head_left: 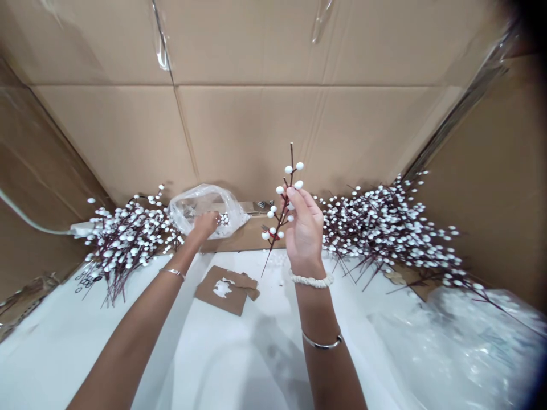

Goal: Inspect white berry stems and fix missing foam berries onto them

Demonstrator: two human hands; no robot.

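My right hand [304, 228] is raised at the middle, thumb and fingers pinched on an artificial berry stem [282, 217]. The stem is dark brown with white berries along it and stands tilted, its bare end up. My left hand [207, 224] reaches into a clear plastic bag [233, 199] at the back. Its fingers are curled closed, and what they may hold is hidden. Small white berries [223, 218] show in the bag beside that hand. On the white table in front lies a piece of brown cardboard [207, 293] with a patch of white paste [222, 288].
Bunches of white-berried stems lie at the back left [128, 233] and back right [384, 219]. Crumpled clear plastic [474, 347] covers the right front. Cardboard walls [265, 125] enclose the table at back and sides. Several small dark rings [85, 279] lie left, near a white cable [34, 225].
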